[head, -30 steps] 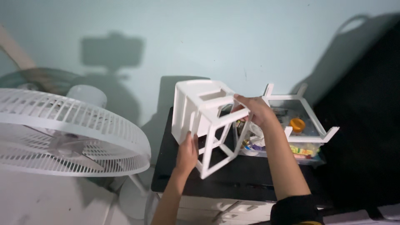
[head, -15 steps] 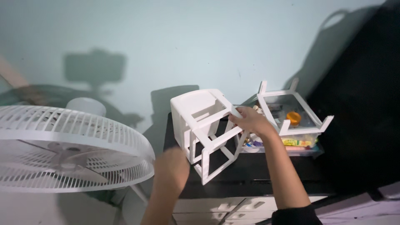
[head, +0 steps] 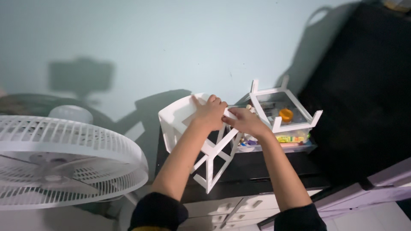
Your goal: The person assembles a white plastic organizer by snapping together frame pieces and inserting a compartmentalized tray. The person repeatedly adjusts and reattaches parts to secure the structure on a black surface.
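Both hands grip one white plastic rack (head: pixel 188 137), which sits tilted on the dark worktop (head: pixel 257 171) with its legs pointing down and toward the camera. The left hand (head: pixel 209 113) is curled over the rack's upper edge, fingers (head: pixel 216 102) pressed together and wrapped around the rim. The right hand (head: pixel 244 121) touches it just beside the left, fingers closed on a thin white bar at the same edge. Judging by how things lie, the rack is lifted and held but not yet set anywhere; it stands apart from the second white rack (head: pixel 282 111), which rests on a clear box (head: pixel 278 143) of small colourful items just beyond the right fingers. A white fan (head: pixel 60 162) stands well left of the left fingers.
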